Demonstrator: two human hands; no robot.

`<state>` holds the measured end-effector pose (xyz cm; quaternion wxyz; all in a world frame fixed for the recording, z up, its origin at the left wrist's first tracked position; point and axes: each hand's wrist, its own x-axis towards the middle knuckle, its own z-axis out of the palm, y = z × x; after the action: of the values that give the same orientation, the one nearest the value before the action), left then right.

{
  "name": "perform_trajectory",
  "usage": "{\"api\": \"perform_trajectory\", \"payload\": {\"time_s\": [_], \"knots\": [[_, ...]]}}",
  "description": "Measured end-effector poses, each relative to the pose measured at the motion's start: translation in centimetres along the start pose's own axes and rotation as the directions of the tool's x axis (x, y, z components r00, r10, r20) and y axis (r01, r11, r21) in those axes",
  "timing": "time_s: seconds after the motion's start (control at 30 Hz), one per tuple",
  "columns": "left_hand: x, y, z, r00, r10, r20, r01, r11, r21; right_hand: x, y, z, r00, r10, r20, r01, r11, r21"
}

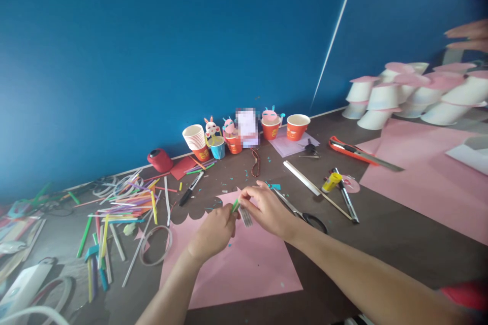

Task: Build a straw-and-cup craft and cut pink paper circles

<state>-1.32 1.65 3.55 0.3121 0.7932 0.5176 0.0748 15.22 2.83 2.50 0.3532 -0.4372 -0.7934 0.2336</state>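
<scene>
Over a pink paper sheet (244,274) with a scalloped upper-left edge, both of my hands meet. My left hand (214,232) is closed around a short green straw piece (235,206), whose end points up toward the other hand. Fingertips of my right hand (267,209) pinch together at the straw's upper end. Just below them shows a small pale striped piece (247,217), too blurred to name; I cannot tell whether it is held. Beside my right hand lie black-handled scissors (314,221), partly behind the wrist.
Colored straws (129,200) and a tape roll (156,246) lie left. Paper cups (298,127) and a red thread spool (160,160) line the wall. A utility knife (362,153), glue stick (331,182) and stacked white cups (381,99) are right. Another person's hand (467,35) shows far right.
</scene>
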Motion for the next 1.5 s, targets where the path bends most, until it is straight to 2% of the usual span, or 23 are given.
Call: {"api": "perform_trajectory", "payload": {"time_s": [0.23,0.57,0.8,0.97,1.5], "knots": [[-0.2,0.4,0.1,0.998,0.064,-0.012,-0.062,0.994,0.091,-0.1,0.0,0.2,0.999,0.041,-0.027,-0.041,0.999,-0.006],[-0.4,0.9,0.1,0.999,0.025,-0.037,-0.021,0.995,0.098,-0.2,-0.1,0.3,0.997,0.067,-0.046,-0.068,0.997,-0.028],[-0.5,0.6,0.1,0.999,0.051,-0.017,-0.05,0.998,0.048,-0.2,-0.1,0.5,0.994,0.091,-0.056,-0.091,0.996,-0.009],[-0.4,0.8,0.4,0.998,0.012,-0.063,-0.01,1.0,0.029,-0.2,0.0,0.6,0.992,0.111,-0.065,-0.112,0.994,-0.01],[-0.4,1.2,0.4,0.99,-0.022,-0.142,0.019,1.0,-0.023,-0.3,-0.3,0.6,0.989,0.124,-0.082,-0.124,0.992,0.008]]}}
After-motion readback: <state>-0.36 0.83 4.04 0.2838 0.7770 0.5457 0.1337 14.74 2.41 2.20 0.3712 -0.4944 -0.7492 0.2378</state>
